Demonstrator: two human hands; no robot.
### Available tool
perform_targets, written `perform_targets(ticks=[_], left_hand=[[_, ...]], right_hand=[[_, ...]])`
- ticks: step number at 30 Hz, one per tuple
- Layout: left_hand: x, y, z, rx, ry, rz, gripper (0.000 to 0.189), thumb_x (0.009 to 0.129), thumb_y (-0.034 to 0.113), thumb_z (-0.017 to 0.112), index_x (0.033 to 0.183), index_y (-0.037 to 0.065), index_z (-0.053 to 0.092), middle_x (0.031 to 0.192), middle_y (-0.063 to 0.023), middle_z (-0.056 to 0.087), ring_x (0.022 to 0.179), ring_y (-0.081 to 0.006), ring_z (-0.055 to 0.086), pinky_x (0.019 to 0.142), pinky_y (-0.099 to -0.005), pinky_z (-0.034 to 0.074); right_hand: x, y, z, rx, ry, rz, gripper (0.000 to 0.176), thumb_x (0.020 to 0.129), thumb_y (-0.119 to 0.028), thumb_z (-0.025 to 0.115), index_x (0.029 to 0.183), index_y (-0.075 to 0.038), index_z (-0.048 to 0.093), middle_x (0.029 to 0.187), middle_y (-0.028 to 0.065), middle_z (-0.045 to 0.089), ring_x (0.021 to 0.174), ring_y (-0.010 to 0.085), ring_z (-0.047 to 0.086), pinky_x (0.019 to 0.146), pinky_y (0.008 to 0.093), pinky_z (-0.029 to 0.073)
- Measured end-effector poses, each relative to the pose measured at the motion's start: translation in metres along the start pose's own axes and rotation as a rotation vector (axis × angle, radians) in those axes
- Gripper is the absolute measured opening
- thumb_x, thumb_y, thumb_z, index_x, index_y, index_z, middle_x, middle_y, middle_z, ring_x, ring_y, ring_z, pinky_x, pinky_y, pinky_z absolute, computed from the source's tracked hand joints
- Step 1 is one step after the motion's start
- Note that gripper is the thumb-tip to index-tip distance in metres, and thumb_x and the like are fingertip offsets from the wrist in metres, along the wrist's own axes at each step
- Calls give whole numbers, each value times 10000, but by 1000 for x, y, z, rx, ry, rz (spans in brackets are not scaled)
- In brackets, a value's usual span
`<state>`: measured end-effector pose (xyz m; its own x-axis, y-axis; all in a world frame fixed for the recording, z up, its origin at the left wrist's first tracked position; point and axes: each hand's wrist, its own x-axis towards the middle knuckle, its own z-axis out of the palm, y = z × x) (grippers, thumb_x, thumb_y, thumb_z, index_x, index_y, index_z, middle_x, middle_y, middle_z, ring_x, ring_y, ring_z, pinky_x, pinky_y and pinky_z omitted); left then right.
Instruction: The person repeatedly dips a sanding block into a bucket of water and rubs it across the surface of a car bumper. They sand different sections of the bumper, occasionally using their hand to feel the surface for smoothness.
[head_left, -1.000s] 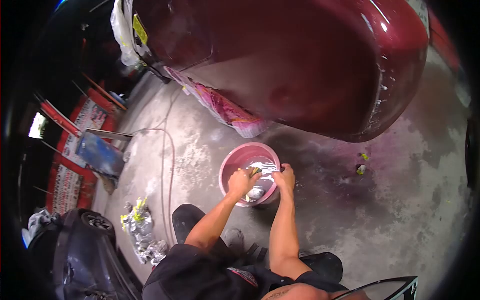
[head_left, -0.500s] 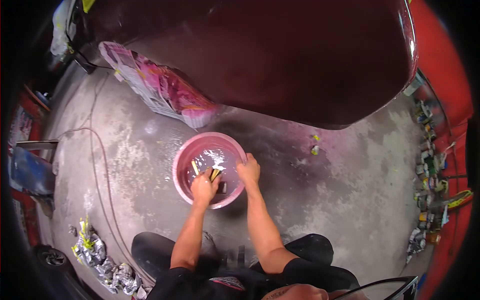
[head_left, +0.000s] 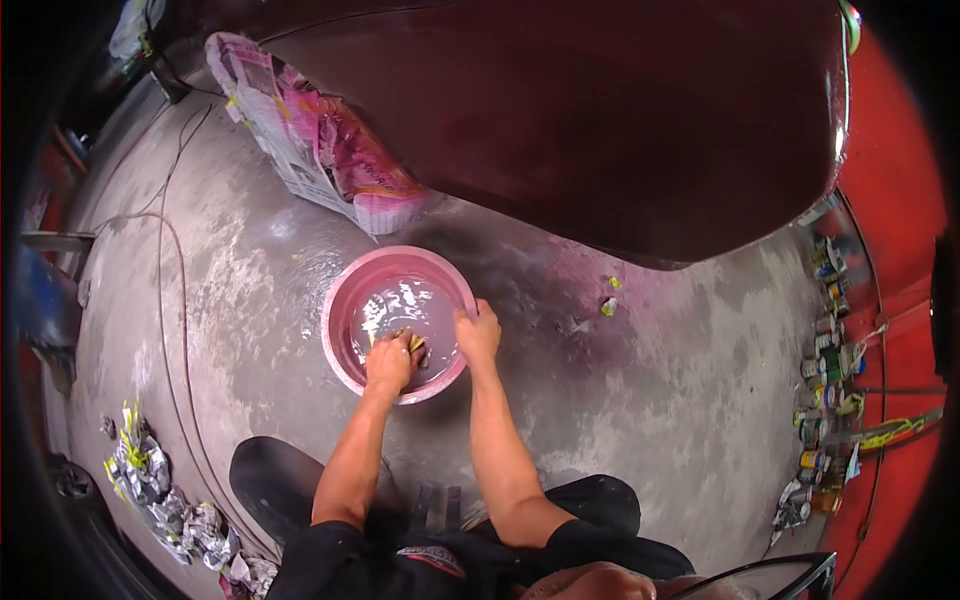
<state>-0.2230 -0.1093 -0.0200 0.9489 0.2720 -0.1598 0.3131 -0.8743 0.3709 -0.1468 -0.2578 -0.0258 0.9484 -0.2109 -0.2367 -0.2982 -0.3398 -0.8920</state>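
A pink round basin (head_left: 341, 356) of water stands on the concrete floor in front of me. My left hand (head_left: 391, 362) is down inside it near the close side, fingers closed around small yellow and dark pieces (head_left: 416, 344). Their exact kind is hard to make out, as the fingers cover most of them. On the basin's right rim, my right hand (head_left: 479, 333) has its fingers wrapped over the edge. Bright reflections break up the water surface (head_left: 400, 305).
A dark maroon glossy car panel (head_left: 620, 130) overhangs the far side. Paint-stained newspaper (head_left: 330, 150) covers a part beside it. Hoses (head_left: 182, 300) run along the left floor, near crumpled foil-like scraps (head_left: 150, 470). Several cans (head_left: 815, 400) line the right, by a red surface (head_left: 900, 300).
My left hand has shifted within the basin, and the yellow stick-like piece beside it no longer shows separately. The right hand stays on the rim. The whole view has shifted slightly.
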Motion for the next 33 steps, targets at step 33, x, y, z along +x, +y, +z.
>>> perform_targets(ticks=[33], left_hand=[[55,29,4,-513,-184,-191,415,947,380,609,1192,46,633,1078,-271,687,1019,-484,654,891,-550,514]], right_hand=[[-71,-194,-228,-833,576,-788,256,930,-144,672,1158,-31,693,1104,124,691,979,232,646,825,341,529]])
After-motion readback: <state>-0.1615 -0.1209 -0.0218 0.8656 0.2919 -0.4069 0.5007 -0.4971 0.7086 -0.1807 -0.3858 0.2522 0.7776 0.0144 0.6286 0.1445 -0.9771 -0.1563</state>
